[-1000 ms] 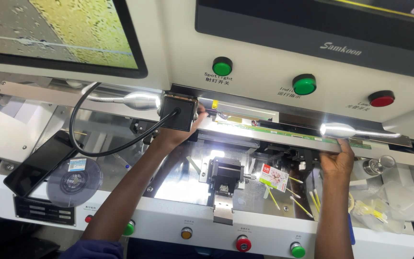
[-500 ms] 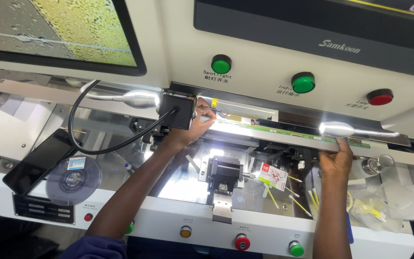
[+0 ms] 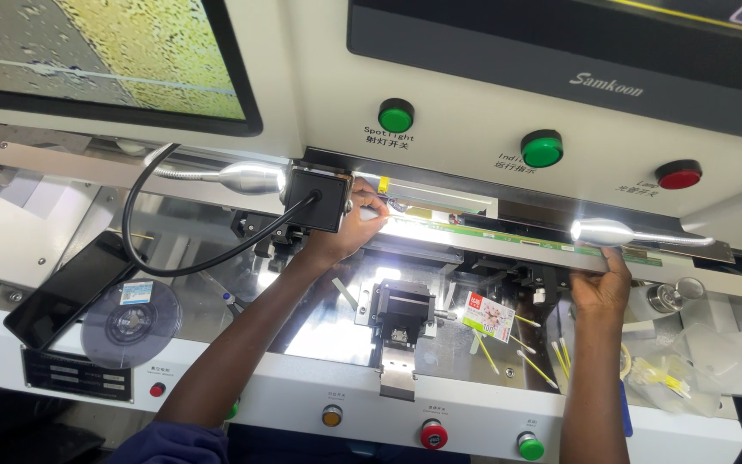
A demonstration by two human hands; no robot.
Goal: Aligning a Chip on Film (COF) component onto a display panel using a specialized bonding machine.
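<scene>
Hands at both ends of a long narrow panel strip [image 3: 508, 241] — it lies across the machine's lit work bay, under the row of green and red buttons [image 3: 542, 148]. Left hand [image 3: 349, 228] pinches the strip's left end beside the small black camera box [image 3: 317, 198], fingers closed on its edge. Right hand [image 3: 601, 288] cups the right end from beneath, fingers curled up against it, below the spot lamp [image 3: 603, 232] — cotton swabs [image 3: 526, 344] lie scattered on the bay floor.

My view: a white machine front under bright lamps.
I see a monitor [image 3: 105, 60] upper left, a white panel [image 3: 491, 112] across the top, glare from two gooseneck lamps [image 3: 255, 178] mid-frame.
</scene>
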